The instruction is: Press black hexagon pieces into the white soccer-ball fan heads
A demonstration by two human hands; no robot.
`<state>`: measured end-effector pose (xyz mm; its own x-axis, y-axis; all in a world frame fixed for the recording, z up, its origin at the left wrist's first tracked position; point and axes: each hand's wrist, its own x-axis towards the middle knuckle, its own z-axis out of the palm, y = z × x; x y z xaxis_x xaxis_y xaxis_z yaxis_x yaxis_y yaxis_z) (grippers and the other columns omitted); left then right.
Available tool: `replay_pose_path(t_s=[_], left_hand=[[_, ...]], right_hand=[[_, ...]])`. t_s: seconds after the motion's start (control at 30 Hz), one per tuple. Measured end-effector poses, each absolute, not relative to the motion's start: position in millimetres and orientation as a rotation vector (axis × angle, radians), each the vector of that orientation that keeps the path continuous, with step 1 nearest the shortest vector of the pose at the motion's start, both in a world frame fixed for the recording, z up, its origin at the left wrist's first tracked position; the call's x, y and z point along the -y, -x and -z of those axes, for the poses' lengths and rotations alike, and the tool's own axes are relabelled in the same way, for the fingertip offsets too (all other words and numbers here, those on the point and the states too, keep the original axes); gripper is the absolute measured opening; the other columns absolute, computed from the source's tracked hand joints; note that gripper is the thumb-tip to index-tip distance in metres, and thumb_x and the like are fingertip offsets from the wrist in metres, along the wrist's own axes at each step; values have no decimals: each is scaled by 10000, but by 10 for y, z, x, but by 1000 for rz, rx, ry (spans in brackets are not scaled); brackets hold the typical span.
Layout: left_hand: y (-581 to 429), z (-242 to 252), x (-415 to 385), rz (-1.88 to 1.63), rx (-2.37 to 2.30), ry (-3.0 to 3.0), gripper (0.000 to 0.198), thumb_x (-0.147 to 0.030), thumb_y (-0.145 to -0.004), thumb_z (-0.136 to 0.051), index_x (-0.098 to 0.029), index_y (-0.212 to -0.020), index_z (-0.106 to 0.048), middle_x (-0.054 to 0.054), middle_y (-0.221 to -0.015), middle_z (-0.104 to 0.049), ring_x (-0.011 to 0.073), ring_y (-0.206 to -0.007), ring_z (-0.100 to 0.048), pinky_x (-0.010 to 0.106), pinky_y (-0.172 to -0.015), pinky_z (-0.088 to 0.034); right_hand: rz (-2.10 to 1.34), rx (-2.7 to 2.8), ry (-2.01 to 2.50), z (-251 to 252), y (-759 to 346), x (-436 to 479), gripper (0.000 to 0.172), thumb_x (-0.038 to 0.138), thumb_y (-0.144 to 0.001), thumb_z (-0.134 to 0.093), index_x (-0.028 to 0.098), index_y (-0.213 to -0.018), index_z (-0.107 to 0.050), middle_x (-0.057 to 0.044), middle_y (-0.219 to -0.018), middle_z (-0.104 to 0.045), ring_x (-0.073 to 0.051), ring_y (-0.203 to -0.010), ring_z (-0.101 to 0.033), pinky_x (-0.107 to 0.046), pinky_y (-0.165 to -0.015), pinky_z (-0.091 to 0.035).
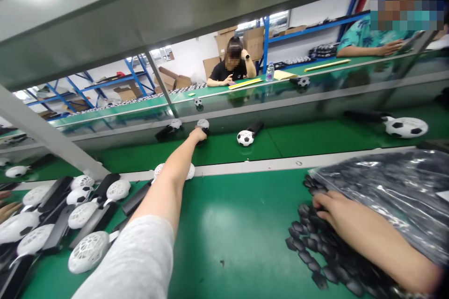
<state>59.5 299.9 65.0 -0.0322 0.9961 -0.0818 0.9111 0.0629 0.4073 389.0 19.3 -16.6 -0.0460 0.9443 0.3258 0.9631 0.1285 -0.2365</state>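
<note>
My left hand [199, 135] reaches out over the green conveyor belt [220, 147], its fingers closed round a dark-handled piece with a white patterned round head [203, 124]. Close to it on the belt lies another such piece [176, 124], and to the right a black-and-white football-shaped head [245, 138] with a black handle. At the right, my right hand [328, 205] is at a pile of small black pieces [308, 243], fingers curled inward; what its fingertips hold is too small to make out.
White-headed pieces with black handles [89, 250] crowd the left of the green table [224, 224]. A clear plastic bag of black pieces [393, 187] lies at the right. Metal posts [161, 79] stand beyond. Two people sit across; another person's hand [9, 210] shows at the left edge.
</note>
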Motion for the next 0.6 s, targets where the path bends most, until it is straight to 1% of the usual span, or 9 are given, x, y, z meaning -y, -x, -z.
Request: replay_pose_path(t_s=[0.07, 0.13, 0.2, 0.27, 0.33, 0.4, 0.5, 0.57, 0.6], left_hand=[[-664, -742, -2811, -345, -1894, -1991, 403, -285, -846, -539, -147, -1214, -449, 97, -1174, -528, 208, -995, -560, 403, -833, -480], [-723, -813, -2504, -343, -1729, -2095, 589, -233, -790, -592, -165, -1318, -339, 105, -1237, -510, 216, -1021, -557, 363, -858, -465], [-752, -815, -2096, -317, -1547, -2189, 741, -200, -725, -621, -201, -1372, -260, 80, -1293, -488, 219, -1067, -540, 308, -890, -440], [-750, -734, -1646, -262, -1386, -2253, 764, -204, -689, -628, -237, -1369, -283, 50, -1320, -473, 223, -1110, -516, 295, -917, -421], [-733, -602, -1227, -208, -1218, -2330, 761, -223, -695, -601, -228, -1379, -267, 69, -1335, -449, 241, -1149, -482, 333, -949, -399], [-726, -470, -901, -144, -1133, -2386, 755, -234, -713, -568, -227, -1391, -236, 94, -1280, -480, 256, -1125, -489, 374, -938, -403], [-791, -348, -658, -72, -1158, -2495, 734, -241, -736, -533, -258, -1396, -211, 103, -1175, -515, 272, -1075, -496, 412, -895, -417], [-893, -324, -650, -100, -1195, -2577, 777, -306, -715, -581, -255, -1395, -208, 119, -1238, -458, 304, -1141, -436, 448, -930, -379], [-956, -321, -677, -137, -1193, -2605, 832, -353, -688, -618, -243, -1397, -198, 131, -1303, -400, 323, -1196, -382, 462, -962, -347]], right_hand=[[10, 2074, 1888, 88, -3864, -211, 95, 236, -753, -479, 244, -705, -560, -14, -628, -608, -193, -505, -586, -290, -462, -372], [-31, 2063, 1881, -9, -3820, -227, 109, 249, -785, -464, 252, -779, -573, -8, -646, -636, -200, -542, -602, -289, -487, -387], [-108, 2025, 1803, -101, -3760, -234, 127, 272, -813, -455, 248, -769, -572, 3, -661, -650, -184, -563, -601, -282, -524, -408], [-197, 1974, 1732, -169, -3697, -231, 130, 294, -811, -480, 235, -746, -577, 2, -669, -653, -171, -585, -600, -274, -557, -428], [-301, 1950, 1681, -201, -3643, -223, 102, 288, -788, -524, 220, -808, -598, -7, -706, -661, -168, -629, -607, -270, -593, -449], [-335, 1962, 1628, -204, -3601, -215, 125, 265, -790, -526, 205, -858, -613, -25, -774, -660, -170, -688, -605, -281, -648, -461], [-216, 2006, 1550, -188, -3558, -206, 153, 269, -818, -502, 198, -836, -635, -56, -851, -618, -185, -767, -580, -322, -727, -457], [-145, 2014, 1516, -181, -3533, -200, 161, 283, -825, -505, 198, -829, -642, -64, -855, -586, -188, -774, -564, -337, -744, -454], [-132, 2015, 1505, -181, -3520, -195, 163, 285, -829, -504, 199, -836, -642, -63, -852, -576, -185, -770, -559, -339, -746, -454]])
